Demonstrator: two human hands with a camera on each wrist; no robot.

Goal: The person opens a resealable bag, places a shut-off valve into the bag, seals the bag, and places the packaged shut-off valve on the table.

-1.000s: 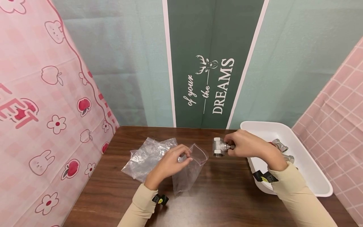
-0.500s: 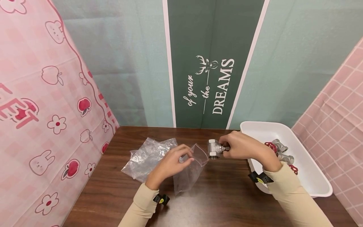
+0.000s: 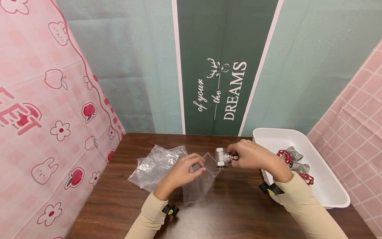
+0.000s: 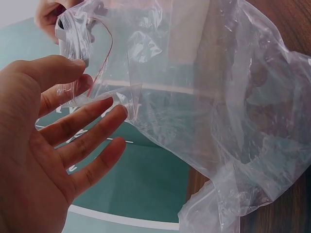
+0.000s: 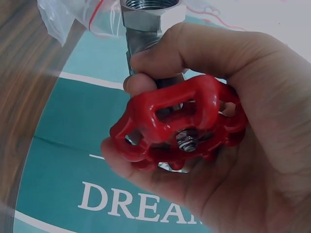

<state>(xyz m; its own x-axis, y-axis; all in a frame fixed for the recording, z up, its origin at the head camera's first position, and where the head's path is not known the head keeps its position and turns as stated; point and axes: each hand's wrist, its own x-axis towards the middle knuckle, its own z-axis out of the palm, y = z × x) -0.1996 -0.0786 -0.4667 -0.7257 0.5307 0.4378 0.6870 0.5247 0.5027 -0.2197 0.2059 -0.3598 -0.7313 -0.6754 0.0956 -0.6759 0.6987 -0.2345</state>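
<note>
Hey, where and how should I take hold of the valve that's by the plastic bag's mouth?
Probably best by its neck, coming from the red wheel side. The neck is narrower than both the wheel and the metal body, so a hold there should resist slipping and leave the body free beside the bag.

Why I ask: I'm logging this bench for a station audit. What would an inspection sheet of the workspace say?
Surface: dark wood-grain table.
Job's things: metal valve with red handwheel, at the mouth of the held clear bag, whether inside is unclear; white tray on the right with at least two more valves.
Clutter: loose clear bags, left of the held one.
Left hand: pinches the bag near its mouth.
Right hand: grips the valve around its stem.
Cables: nothing seen.
Surroundings: green backdrop with white lettering; pink printed sheet left; pink tile-patterned sheet right.
</note>
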